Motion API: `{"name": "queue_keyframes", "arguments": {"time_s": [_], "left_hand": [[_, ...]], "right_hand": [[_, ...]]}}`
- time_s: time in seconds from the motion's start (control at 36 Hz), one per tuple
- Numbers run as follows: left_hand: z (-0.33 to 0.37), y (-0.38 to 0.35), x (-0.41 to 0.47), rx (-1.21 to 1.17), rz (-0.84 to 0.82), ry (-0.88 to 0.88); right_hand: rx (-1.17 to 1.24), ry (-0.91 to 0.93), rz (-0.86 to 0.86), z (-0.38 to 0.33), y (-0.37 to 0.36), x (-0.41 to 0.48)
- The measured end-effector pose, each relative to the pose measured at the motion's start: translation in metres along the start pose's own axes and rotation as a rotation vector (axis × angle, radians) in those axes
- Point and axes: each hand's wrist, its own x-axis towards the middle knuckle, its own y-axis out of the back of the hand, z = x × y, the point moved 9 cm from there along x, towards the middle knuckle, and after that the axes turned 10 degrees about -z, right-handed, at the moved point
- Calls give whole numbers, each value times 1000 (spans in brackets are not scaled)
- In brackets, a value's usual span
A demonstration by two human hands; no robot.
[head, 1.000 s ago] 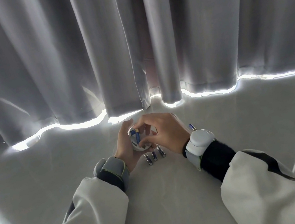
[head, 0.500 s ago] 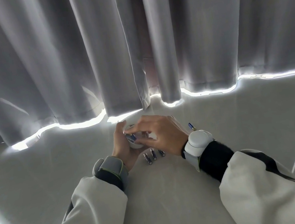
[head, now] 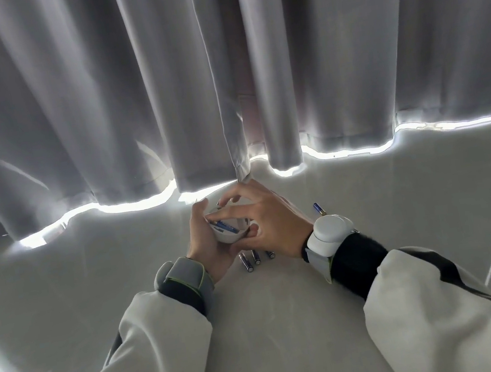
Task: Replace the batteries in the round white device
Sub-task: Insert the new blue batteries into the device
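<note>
Vs 1 s ago: the blue battery [head: 224,226] has gone from standing up between the fingertips to lying nearly flat in the open top of the round white device [head: 229,236], and both hands have drifted a bit toward the curtain [head: 161,87]. The device is held just above the floor [head: 273,324], near its far edge by the glowing curtain hem. The left hand [head: 205,243] cups it from below and the side, fingers wrapped round the shell. The right hand [head: 274,222] arches over it w/ index laid across onto the battery and thumb on the near rim, so a narrow pinch, not spread. Three loose batteries [head: 256,258] lie side by side on the floor right under the hands; a lone battery [head: 318,208] lies apart, just beyond the white wrist unit [head: 328,235]. Handling, as a guess: small, light, rigid plastic puck, smooth and prob. a little slippery, so grip the round side wall and keep fingers off the open bay. The batteries are hard, glossy cylinders that roll easily. The curtain is soft and matte, in deep folds; the floor is pale, hard and slightly shiny.
</note>
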Motion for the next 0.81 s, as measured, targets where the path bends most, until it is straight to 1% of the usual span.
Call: {"name": "queue_keyframes", "arguments": {"time_s": [0.33, 0.64, 0.81], "left_hand": [[-4, -4, -2, -10, -12, 43], [-7, -2, 0, -24, -26, 65], [-9, 5, 4, -48, -31, 71]], "right_hand": [[-29, 3, -35, -3, 0, 2], [35, -7, -61, 5, -7, 2], [13, 1, -84, 6, -13, 2]]}}
